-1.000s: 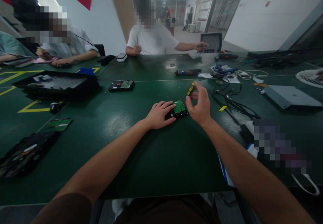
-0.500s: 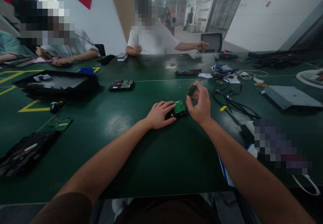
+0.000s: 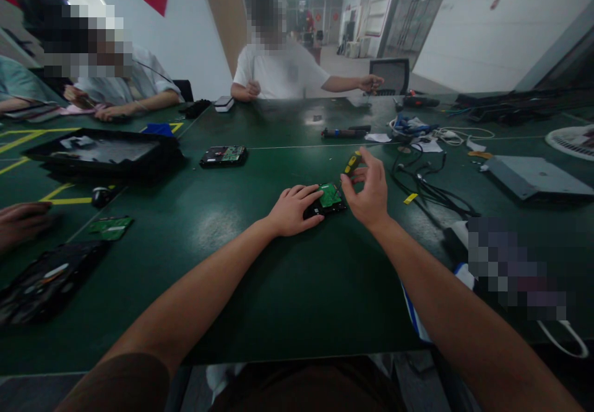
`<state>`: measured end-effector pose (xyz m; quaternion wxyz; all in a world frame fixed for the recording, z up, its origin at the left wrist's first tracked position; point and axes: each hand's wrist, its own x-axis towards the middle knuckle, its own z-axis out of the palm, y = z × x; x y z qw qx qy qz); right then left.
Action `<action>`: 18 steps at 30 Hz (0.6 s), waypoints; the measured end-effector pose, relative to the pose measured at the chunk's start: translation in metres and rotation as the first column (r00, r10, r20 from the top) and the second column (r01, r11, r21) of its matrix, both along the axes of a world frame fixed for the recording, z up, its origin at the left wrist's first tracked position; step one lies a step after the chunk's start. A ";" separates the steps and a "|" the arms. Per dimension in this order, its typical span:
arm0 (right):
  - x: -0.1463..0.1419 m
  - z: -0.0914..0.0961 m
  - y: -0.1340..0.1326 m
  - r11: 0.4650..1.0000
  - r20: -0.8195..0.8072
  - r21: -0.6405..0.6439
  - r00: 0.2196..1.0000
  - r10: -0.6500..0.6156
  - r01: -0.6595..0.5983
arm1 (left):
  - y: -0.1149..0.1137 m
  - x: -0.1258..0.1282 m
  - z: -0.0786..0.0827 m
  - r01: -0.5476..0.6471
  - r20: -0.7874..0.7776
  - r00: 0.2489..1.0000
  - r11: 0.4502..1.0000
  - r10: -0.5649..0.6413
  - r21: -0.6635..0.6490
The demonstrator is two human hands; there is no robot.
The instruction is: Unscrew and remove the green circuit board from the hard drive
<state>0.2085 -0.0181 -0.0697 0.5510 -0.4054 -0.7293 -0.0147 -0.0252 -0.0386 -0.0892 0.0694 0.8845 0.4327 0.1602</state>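
Observation:
A hard drive [image 3: 342, 205] with a green circuit board facing up lies on the green table in front of me. My left hand [image 3: 294, 211] grips its left part, fingers across the top and thumb along the near edge. My right hand [image 3: 369, 190] holds a yellow-and-black screwdriver [image 3: 353, 162] by its handle, tilted over the right side of the drive. The thin shaft points down at the board; I cannot tell whether its tip sits in a screw.
Another hard drive [image 3: 223, 156] lies further back, left of a black tray [image 3: 139, 167]'s far side. A loose circuit board [image 3: 111, 227] and a black part [image 3: 51, 279] are at left, near another person's hand [image 3: 23, 221]. Cables [image 3: 431, 192] and a metal box [image 3: 538, 177] lie right.
The screwdriver handle has turned in my right hand, showing more yellow. Another person's hand has come in at the left edge. My left hand stays on the drive.

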 end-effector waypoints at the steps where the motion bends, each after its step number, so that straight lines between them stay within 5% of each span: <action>1: 0.000 0.000 0.000 1.000 -0.001 -0.004 1.000 -0.004 0.004 | 0.000 0.000 0.000 0.001 0.000 1.000 1.000 -0.001 -0.001; 18: 0.000 0.000 0.001 1.000 -0.001 -0.009 1.000 0.001 -0.001 | 0.001 -0.001 -0.001 -0.005 0.002 1.000 1.000 0.005 -0.007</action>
